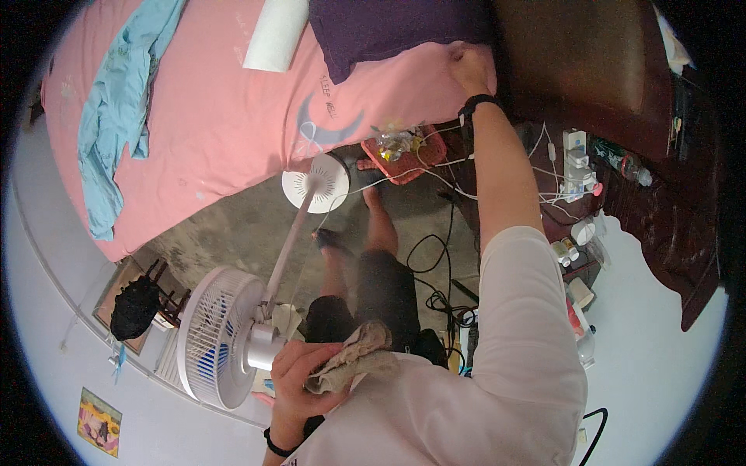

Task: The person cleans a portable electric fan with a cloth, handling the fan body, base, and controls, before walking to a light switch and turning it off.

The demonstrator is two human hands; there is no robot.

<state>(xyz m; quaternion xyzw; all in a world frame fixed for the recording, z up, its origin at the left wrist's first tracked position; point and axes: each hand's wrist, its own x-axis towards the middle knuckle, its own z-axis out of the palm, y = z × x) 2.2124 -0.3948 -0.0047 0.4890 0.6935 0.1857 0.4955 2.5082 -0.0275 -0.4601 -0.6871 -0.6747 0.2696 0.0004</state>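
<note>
My left hand [303, 373] holds a crumpled beige-brown cloth [358, 358] close to my torso. Just beside it is the motor housing of a white pedestal fan [224, 338]. My right arm reaches far forward, and my right hand [471, 70] is curled on the corner of a pink bed sheet [233, 128], gripping the fabric; the fingertips are hard to make out. A dark purple pillow [402, 35] lies on the sheet to the left of that hand. A white roll [277, 35] and a light blue garment [119, 122] rest further along the bed.
A red plastic basket [411, 166] holding wrappers sits below the bed edge. White cords run from a power strip [575, 166] on a dark wooden surface, near a plastic bottle [632, 169]. Black cables [446, 250] loop over the floor beside my legs. The fan's round base [335, 195] stands by the bed.
</note>
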